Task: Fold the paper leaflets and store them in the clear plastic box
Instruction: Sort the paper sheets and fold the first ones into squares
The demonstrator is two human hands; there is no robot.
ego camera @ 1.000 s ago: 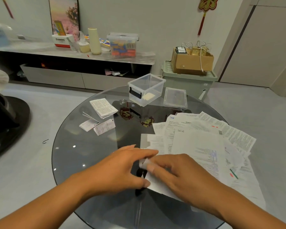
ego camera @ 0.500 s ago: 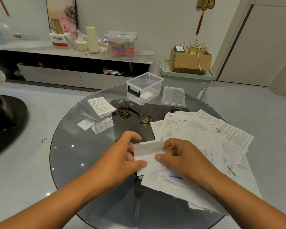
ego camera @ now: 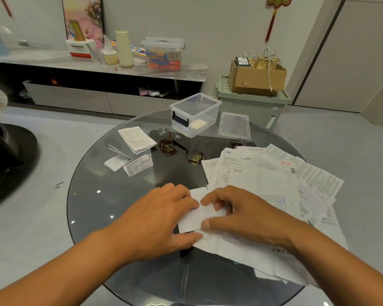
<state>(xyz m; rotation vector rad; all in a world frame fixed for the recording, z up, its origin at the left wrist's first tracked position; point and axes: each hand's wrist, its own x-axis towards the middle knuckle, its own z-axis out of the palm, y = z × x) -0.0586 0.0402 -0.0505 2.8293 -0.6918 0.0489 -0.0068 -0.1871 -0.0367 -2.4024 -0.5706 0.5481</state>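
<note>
Two hands work one small folded leaflet (ego camera: 199, 214) near the front edge of the round glass counter (ego camera: 93, 195). Left hand (ego camera: 157, 219) pinches the leaflet's left edge between thumb and fingers; right hand (ego camera: 243, 215) pinches its right side, thumb on top, fingers curled. Beneath and to the right, a pile of unfolded leaflets (ego camera: 274, 186) covers the counter's right edge. Three folded leaflets (ego camera: 133, 151) lie toward the left edge. At the far edge stands the clear plastic box (ego camera: 196, 114), open, with its lid (ego camera: 234, 125) just beside it on the right.
</note>
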